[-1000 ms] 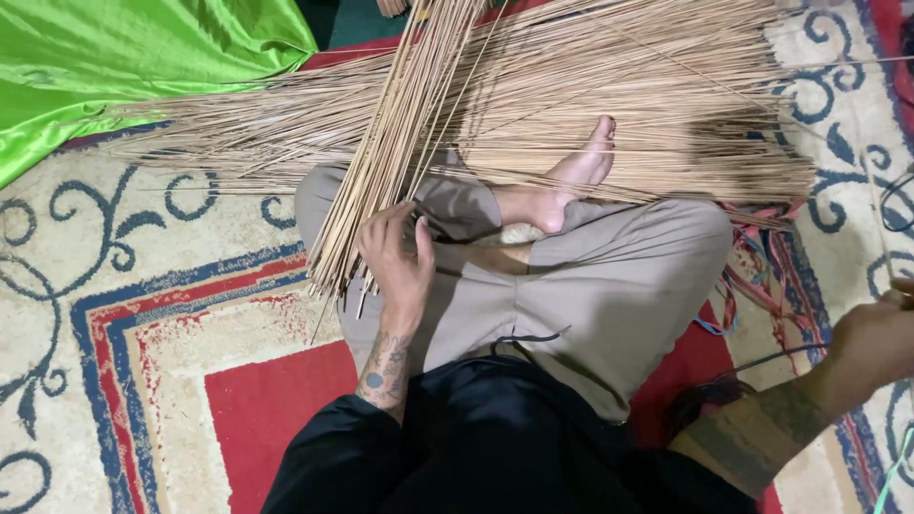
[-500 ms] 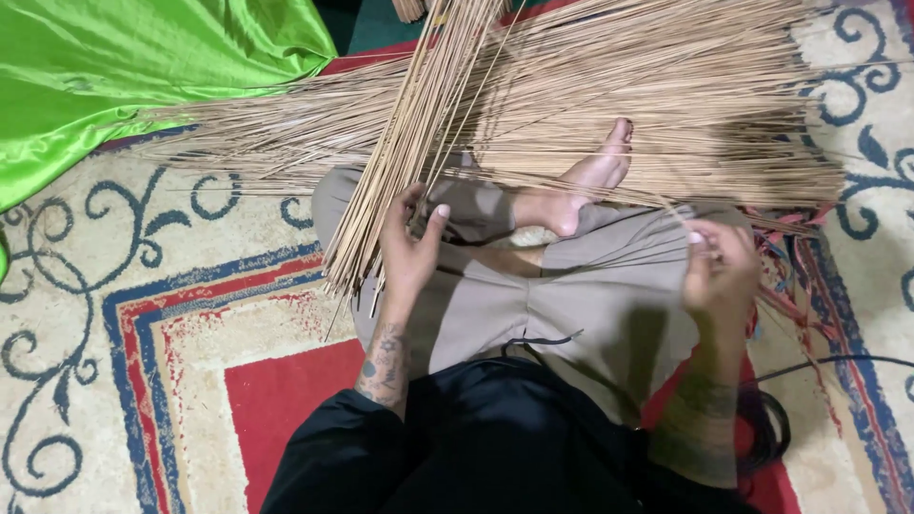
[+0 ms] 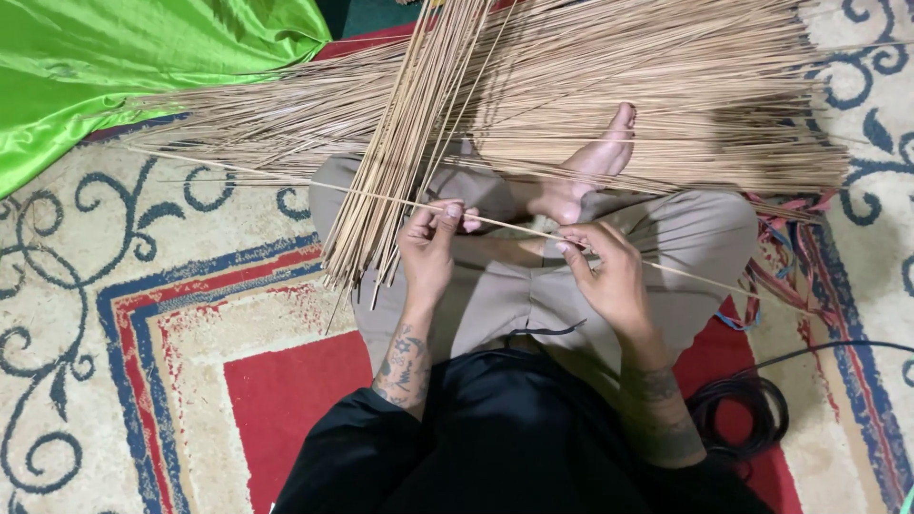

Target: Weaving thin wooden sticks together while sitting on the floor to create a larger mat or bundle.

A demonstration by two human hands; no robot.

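No packages here, no labels, no signs, no screens anywhere in view: nothing of that sort on the floor or around the seated person.

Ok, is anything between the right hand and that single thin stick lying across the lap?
Nothing visible. The right hand already pinches the single stick at its fingertips, and the left hand grips it too, beside the upright bundle of sticks. The stick runs clear above the trousers.
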